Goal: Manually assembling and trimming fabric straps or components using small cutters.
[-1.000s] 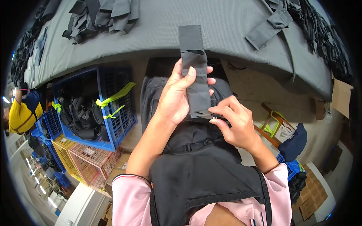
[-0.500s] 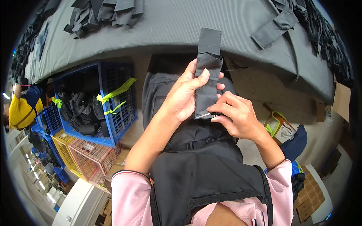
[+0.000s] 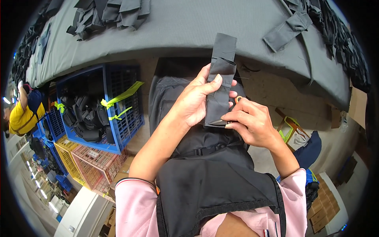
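Fabric strip [image 3: 219, 89] higher than before, both hands

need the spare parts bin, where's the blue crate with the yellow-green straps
In the head view the blue crate sits on the floor at the person's left, below the grey table edge and beside the yellow crate.

**Both hands up in front, fingers pinched close together**

Left hand [image 3: 195, 103] sits a bit higher, palm turned inward, thumb stretched up along the top and the fingers curled round toward the right, closed in a grip. Right hand [image 3: 252, 122] is just below and beside it, knuckles up, thumb and forefinger tips pressed together in a pinch right under the left fingertips. Both forearms rise bare from pink sleeves at the lower edge, left one angled steeply, right one shorter and bent inward at the wrist.
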